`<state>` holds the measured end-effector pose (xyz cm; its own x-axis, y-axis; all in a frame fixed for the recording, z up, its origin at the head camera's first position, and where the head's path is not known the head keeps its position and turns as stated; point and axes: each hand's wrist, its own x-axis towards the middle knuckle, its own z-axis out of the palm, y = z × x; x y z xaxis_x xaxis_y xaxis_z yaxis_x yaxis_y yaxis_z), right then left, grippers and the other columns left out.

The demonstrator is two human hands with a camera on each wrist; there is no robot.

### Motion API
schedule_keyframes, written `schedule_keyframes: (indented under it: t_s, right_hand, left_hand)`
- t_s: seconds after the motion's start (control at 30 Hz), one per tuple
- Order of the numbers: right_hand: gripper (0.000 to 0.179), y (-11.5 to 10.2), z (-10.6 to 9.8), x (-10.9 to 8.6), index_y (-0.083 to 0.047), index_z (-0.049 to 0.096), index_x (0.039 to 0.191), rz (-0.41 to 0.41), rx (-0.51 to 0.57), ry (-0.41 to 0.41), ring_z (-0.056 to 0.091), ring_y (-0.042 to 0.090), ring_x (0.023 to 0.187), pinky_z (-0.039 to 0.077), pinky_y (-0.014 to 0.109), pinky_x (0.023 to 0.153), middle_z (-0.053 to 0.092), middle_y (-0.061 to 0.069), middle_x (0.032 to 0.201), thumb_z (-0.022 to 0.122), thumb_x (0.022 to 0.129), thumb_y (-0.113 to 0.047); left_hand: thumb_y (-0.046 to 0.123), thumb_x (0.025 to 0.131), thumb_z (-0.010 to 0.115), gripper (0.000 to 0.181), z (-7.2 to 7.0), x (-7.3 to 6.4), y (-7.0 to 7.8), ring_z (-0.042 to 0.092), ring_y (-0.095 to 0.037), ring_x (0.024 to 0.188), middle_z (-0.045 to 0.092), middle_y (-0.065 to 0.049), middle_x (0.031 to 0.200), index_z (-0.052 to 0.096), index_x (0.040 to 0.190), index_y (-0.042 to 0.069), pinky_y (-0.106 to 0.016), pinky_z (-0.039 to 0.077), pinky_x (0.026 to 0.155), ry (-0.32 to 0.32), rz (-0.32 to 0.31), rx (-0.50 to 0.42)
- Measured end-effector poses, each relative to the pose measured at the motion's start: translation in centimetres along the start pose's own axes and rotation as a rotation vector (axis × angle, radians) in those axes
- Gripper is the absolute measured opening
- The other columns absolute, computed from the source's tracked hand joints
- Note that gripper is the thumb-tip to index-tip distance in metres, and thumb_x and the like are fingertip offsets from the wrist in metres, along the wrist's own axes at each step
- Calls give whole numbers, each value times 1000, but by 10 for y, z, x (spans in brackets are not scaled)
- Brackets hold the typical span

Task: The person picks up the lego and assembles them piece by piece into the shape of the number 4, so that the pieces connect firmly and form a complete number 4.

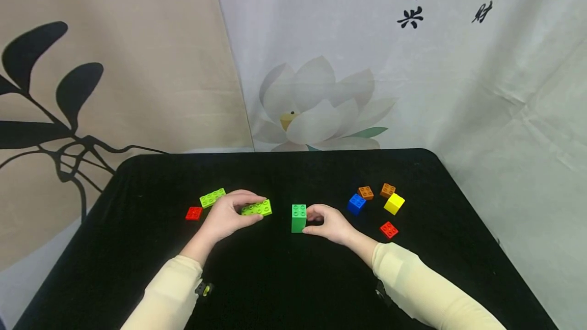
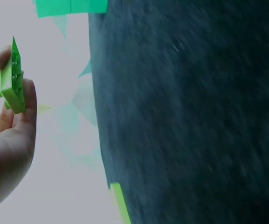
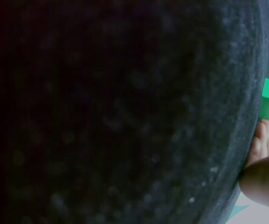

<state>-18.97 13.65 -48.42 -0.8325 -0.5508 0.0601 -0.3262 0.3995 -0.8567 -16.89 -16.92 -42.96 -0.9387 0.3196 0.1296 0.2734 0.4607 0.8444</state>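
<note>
Fingers of the left hand (image 1: 225, 216) pinch a lime-green rectangular studded plastic brick (image 1: 259, 208); those of the right hand (image 1: 333, 225) grasp an upright green plastic block (image 1: 298, 219).

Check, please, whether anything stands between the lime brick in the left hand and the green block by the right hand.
Nothing visible does: the head view shows only black cloth between the lime brick in the left hand and the green block. The right hand is at the block's other side.
</note>
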Motion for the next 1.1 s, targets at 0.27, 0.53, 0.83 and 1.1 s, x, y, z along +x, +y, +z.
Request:
schedule_keyframes:
  t_s: [0.27,0.53,0.83,1.1]
  right_hand:
    - [30,-17,-3,-3,2,63,114,-4,13,-2,63,33,105,50,49,95,67,15,110,74,87,-6]
    - [31,1,-2,1,-4,65,115,-16,8,-11,64,24,104,51,39,95,68,8,110,75,88,-14]
    - [31,0,-2,1,-5,64,116,-4,11,-20,64,22,105,50,40,96,67,5,111,75,88,-14]
    - [31,0,-3,0,-4,64,115,-56,-15,-15,64,19,102,52,38,93,67,5,108,74,89,-17]
  left_hand:
    - [18,83,80,38,14,14,16,60,-19,105,65,2,116,72,120,20,-40,51,87,-52,50,-39]
    - [15,85,78,35,29,26,30,60,-16,103,66,3,114,72,120,18,-38,53,84,-91,123,-35]
    - [15,88,77,31,41,37,41,63,-17,104,70,1,113,72,119,13,-38,53,88,-138,172,-24]
    - [12,86,78,31,47,43,43,63,-19,104,71,-1,112,73,117,13,-34,54,85,-163,190,29]
